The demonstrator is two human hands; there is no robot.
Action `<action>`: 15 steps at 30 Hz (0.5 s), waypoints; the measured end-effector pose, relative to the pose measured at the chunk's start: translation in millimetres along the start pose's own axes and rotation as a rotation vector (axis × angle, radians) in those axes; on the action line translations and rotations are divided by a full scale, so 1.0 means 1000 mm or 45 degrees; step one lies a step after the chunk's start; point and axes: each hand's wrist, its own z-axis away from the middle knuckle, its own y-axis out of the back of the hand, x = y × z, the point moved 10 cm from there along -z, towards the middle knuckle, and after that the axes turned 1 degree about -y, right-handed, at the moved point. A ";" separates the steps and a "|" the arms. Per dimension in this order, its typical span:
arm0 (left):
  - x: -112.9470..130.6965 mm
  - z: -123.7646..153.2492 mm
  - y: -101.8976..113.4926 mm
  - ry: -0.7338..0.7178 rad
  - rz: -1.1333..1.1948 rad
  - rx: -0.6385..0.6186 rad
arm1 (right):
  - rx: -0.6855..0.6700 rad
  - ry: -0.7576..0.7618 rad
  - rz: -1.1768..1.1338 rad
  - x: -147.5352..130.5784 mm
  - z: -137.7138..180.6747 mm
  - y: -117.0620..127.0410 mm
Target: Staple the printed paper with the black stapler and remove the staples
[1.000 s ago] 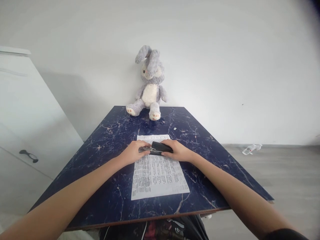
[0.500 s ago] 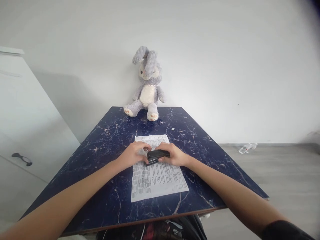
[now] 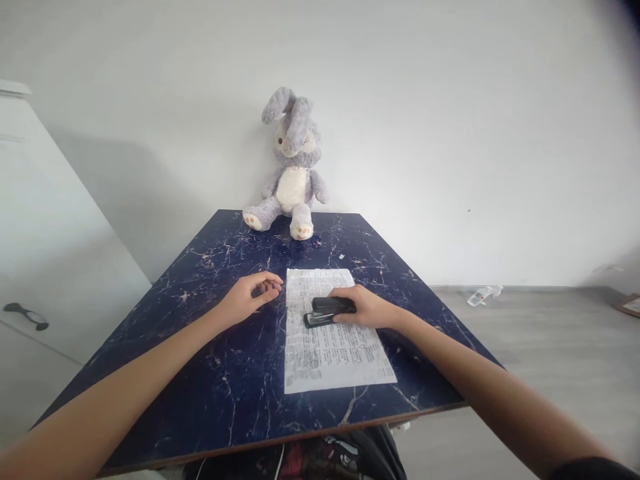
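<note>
Printed paper (image 3: 340,370) lies on the dark blue marbled table (image 3: 210,387). Over its upper half is a black stapler (image 3: 327,307), its jaw end pointing left with a gap between the top arm and the base. My right hand (image 3: 367,307) grips the stapler's rear end, thumb on the near side and fingers on the far side. Just left of the paper's edge, my left hand (image 3: 253,297) is off the stapler, with fingers loosely curved, thumb and fingertips apart, and nothing between them.
A grey plush rabbit (image 3: 295,167) sits at the table's far edge against the wall. A small white scrap (image 3: 341,257) lies on the tabletop. To the left stands a white cabinet (image 3: 60,220) with a dark handle. Clear plastic (image 3: 484,295) lies on the floor at right.
My left hand has come off the stapler and moved left beyond the paper. The stapler, in my right hand, and the paper have shifted right. The stapler's jaw shows wider apart.
</note>
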 end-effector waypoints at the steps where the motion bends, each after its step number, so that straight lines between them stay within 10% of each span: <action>1: 0.000 0.000 0.000 0.004 -0.004 0.004 | 0.004 -0.041 0.019 0.007 0.012 0.005; 6: -0.001 -0.001 -0.009 0.004 -0.036 -0.041 | 0.079 -0.239 -0.137 0.057 0.070 0.033; 9: -0.003 -0.001 -0.009 0.009 -0.034 -0.046 | 0.422 -0.263 -0.286 0.089 0.083 0.073; 11: -0.006 -0.001 -0.007 0.017 -0.017 -0.032 | 0.559 -0.353 -0.135 0.111 0.075 0.093; 15: -0.012 0.000 -0.002 0.038 0.035 -0.001 | 0.304 -0.387 0.324 0.135 0.015 0.080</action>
